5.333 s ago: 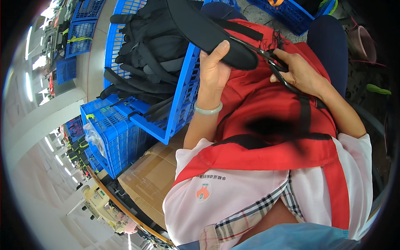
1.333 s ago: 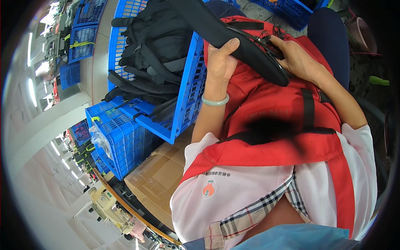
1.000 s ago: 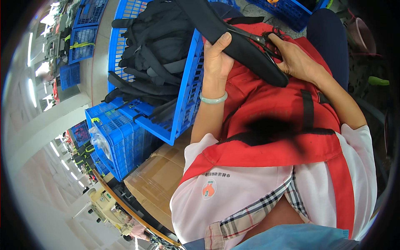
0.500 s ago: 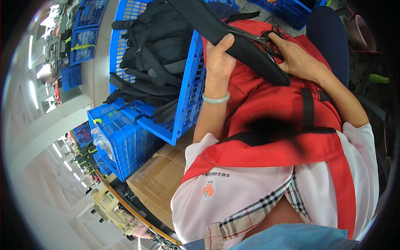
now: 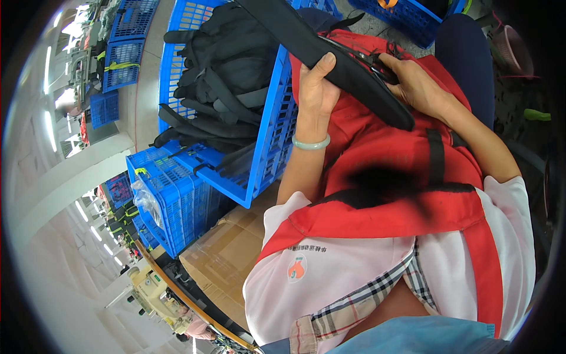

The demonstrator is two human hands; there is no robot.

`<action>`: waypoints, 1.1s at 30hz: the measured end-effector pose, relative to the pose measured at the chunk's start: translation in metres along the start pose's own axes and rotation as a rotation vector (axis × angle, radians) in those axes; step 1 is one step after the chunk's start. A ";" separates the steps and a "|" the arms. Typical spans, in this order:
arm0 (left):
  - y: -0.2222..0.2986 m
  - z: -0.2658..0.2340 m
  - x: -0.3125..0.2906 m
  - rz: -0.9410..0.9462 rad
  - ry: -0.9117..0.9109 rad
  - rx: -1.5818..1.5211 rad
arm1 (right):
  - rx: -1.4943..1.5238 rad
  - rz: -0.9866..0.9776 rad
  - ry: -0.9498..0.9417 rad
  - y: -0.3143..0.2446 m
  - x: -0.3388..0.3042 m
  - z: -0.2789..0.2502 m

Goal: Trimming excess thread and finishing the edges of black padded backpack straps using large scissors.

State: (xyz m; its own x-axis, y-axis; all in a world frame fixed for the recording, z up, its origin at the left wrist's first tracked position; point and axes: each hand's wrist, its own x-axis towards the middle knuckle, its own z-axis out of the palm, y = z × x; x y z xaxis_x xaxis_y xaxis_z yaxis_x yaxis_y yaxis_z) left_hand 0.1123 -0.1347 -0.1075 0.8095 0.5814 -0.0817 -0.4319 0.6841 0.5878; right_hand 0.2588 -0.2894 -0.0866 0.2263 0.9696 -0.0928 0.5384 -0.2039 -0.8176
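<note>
A long, smooth, matte-black strap (image 5: pixel 356 79) with a rounded end stretches to both sides of a person's left hand (image 5: pixel 318 88), clasped under the thumb; the right hand (image 5: pixel 420 85) grips scissors (image 5: pixel 361 57) beside it.

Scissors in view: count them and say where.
1 pair: the scissors in the right hand, partly hidden behind the long black strip that the left hand holds. Others could be hidden in the blue crate of black pieces.
</note>
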 end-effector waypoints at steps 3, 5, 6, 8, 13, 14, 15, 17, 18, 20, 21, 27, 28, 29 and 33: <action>-0.004 0.001 -0.001 -0.018 0.008 -0.009 | 0.163 -0.056 0.020 0.017 -0.002 0.013; -0.004 -0.002 -0.003 -0.015 0.017 -0.009 | 0.399 -0.202 0.108 0.019 -0.001 0.018; -0.002 -0.007 -0.007 -0.023 -0.001 0.010 | 0.399 -0.211 0.100 0.016 -0.002 0.012; -0.001 -0.009 -0.012 -0.032 -0.021 0.025 | 0.776 0.265 -0.230 0.006 -0.013 -0.014; 0.028 -0.026 -0.034 -0.090 0.008 0.685 | 0.608 0.060 -0.291 -0.022 -0.016 -0.016; 0.047 -0.029 -0.036 -0.126 0.032 0.978 | 0.553 0.020 -0.322 -0.028 -0.015 -0.016; 0.054 -0.030 -0.033 -0.120 0.038 0.983 | 0.492 -0.033 -0.325 -0.029 -0.013 -0.014; 0.063 -0.036 -0.019 0.009 0.228 0.689 | 0.430 -0.092 -0.334 -0.034 -0.011 -0.011; 0.064 -0.039 -0.016 0.019 0.239 0.694 | 0.402 -0.083 -0.389 -0.041 -0.010 -0.012; 0.062 -0.040 -0.008 -0.119 0.162 0.203 | 0.368 -0.079 -0.444 -0.045 -0.007 -0.010; 0.065 -0.040 -0.006 -0.114 0.159 0.203 | 0.433 -0.079 -0.396 -0.039 -0.007 -0.006; 0.067 -0.030 0.007 -0.010 -0.087 0.163 | 0.396 0.035 -0.072 -0.001 0.000 -0.008; 0.064 -0.027 0.008 -0.012 -0.091 0.159 | 0.342 -0.009 -0.075 0.004 -0.002 -0.007; 0.061 -0.024 0.008 0.019 -0.075 0.162 | 0.393 -0.043 -0.055 -0.004 -0.004 -0.006; 0.056 -0.014 0.007 0.087 -0.088 0.133 | 0.198 -0.056 -0.088 -0.007 0.005 -0.019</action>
State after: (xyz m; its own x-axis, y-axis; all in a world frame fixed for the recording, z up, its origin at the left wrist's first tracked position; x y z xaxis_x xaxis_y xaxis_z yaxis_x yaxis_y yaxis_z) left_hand 0.0882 -0.0859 -0.0866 0.8056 0.5910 0.0415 -0.4504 0.5654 0.6910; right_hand 0.2719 -0.2857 -0.0702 0.1244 0.9885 -0.0862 0.3760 -0.1273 -0.9178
